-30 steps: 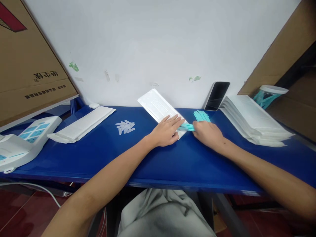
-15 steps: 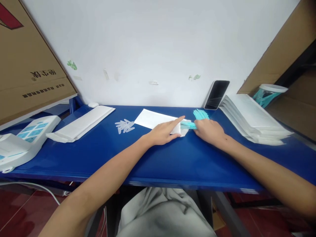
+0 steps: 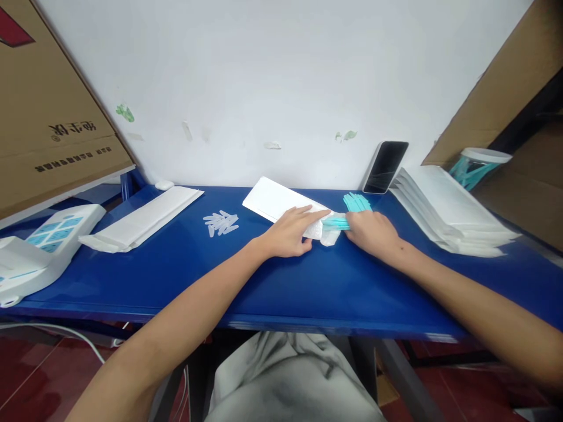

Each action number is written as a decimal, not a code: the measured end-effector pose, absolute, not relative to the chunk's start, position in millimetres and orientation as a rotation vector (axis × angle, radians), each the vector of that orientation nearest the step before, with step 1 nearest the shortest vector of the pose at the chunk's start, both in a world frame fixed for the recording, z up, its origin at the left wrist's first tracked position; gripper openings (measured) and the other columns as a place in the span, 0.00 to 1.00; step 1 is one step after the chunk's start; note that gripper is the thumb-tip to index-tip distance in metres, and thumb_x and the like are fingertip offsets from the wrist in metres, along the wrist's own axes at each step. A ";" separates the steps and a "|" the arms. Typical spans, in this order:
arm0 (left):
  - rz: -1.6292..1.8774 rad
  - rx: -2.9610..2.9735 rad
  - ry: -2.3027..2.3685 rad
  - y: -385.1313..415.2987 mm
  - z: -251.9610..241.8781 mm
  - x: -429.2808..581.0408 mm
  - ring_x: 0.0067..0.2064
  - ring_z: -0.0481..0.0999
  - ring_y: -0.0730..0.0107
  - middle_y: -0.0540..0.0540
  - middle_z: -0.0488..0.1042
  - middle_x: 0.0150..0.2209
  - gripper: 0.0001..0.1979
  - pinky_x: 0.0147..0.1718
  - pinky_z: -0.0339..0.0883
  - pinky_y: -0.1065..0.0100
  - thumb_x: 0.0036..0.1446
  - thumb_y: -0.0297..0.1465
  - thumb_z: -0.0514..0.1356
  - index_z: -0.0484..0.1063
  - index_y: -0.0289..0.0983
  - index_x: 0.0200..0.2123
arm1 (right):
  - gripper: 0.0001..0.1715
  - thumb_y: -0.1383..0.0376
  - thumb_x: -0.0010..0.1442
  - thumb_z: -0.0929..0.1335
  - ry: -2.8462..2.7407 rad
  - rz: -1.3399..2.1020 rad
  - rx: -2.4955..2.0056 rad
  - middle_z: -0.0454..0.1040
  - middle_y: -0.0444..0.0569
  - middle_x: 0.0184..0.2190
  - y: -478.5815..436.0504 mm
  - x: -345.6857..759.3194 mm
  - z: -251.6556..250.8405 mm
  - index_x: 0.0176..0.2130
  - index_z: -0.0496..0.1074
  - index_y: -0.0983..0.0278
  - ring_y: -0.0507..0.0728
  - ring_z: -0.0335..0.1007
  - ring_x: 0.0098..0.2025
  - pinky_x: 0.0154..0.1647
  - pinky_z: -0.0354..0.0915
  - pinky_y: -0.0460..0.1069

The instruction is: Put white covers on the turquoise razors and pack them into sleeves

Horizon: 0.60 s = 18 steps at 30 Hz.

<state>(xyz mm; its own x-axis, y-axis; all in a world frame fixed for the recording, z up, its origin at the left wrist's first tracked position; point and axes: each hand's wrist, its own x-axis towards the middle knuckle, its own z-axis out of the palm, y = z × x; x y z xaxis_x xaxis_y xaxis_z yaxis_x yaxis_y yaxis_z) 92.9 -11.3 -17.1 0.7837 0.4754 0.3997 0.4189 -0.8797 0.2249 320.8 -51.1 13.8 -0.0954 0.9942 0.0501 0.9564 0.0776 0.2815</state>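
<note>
A white bubble mailer (image 3: 275, 199) lies at a slant on the blue table, its mouth toward the right. My left hand (image 3: 290, 231) grips the mailer near that end, index finger stretched along the top and thumb at the lower side. Several thin teal strips (image 3: 335, 224) run from the mailer's mouth into my right hand (image 3: 372, 231), which is closed around their other end. Just beyond my right hand, a fan of similar teal strips (image 3: 357, 202) rests on the table. The strips' ends inside the mailer are hidden.
Small translucent pieces (image 3: 220, 223) lie in a pile left of the mailer. Farther left are a flat white mailer (image 3: 143, 218) and a white power strip (image 3: 57, 246). A phone (image 3: 386, 168) leans on the wall. At right stand stacked mailers (image 3: 457, 211) and a lidded jar (image 3: 479, 167).
The mailer's far left end has swung away from me and lifted a little. My left hand's fingers have shifted slightly on it. My right hand stays almost in place.
</note>
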 end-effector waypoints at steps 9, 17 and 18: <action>0.633 2.758 0.890 2.2 -23.3 92.0 0.68 0.64 0.48 0.32 0.56 0.71 0.33 0.65 0.62 0.52 0.61 0.43 0.63 0.65 0.31 0.65 | 0.18 0.67 0.67 0.59 2.186 0.444 1.992 0.79 0.64 0.42 -53.0 318.4 12.3 0.43 0.76 0.70 0.66 0.78 0.39 0.32 0.62 0.53; 0.632 2.846 0.807 -4.0 -14.8 95.9 0.48 0.78 0.57 0.41 0.80 0.46 0.16 0.60 0.62 0.50 0.68 0.39 0.57 0.75 0.35 0.50 | 0.18 0.66 0.69 0.58 2.196 0.478 1.906 0.80 0.64 0.38 -60.4 315.3 14.7 0.44 0.75 0.70 0.68 0.79 0.39 0.30 0.59 0.52; 0.665 2.845 0.800 -4.8 -14.8 96.8 0.47 0.79 0.58 0.41 0.80 0.45 0.16 0.60 0.62 0.51 0.68 0.38 0.56 0.75 0.35 0.50 | 0.18 0.67 0.69 0.58 2.209 0.479 1.877 0.80 0.64 0.37 -63.1 313.4 16.3 0.45 0.74 0.70 0.69 0.79 0.38 0.30 0.58 0.52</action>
<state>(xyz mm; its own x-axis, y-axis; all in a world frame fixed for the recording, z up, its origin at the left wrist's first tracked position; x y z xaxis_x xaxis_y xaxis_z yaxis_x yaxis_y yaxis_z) 96.8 -4.8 -14.8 0.7649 0.5190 0.3815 0.4698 -0.8547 0.2210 313.4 -63.1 16.3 -0.1715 0.9837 0.0542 0.9179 0.1396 0.3713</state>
